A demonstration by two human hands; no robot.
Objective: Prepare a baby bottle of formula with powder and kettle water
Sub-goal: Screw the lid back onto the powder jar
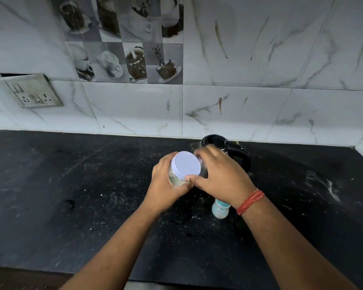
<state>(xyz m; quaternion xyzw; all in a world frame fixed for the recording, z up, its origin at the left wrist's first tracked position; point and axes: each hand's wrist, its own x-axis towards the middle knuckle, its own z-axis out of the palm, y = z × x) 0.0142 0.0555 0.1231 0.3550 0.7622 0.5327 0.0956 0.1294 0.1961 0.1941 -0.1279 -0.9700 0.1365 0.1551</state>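
Observation:
A clear powder jar point(175, 177) with a white lid point(186, 163) is held above the black counter, tilted toward me. My left hand point(166, 185) wraps around the jar's body. My right hand point(220, 176) grips the rim of the lid with thumb and fingers. Behind my hands stands a glass kettle point(226, 149) with a black lid and handle, partly hidden. A pale blue baby bottle point(220, 209) stands on the counter under my right wrist; its top is hidden.
The black stone counter point(71, 195) runs to a marble-tiled wall at the back and a corner at the right. A socket plate point(33, 92) sits on the wall at the left. White powder smears point(331, 187) mark the counter at the right.

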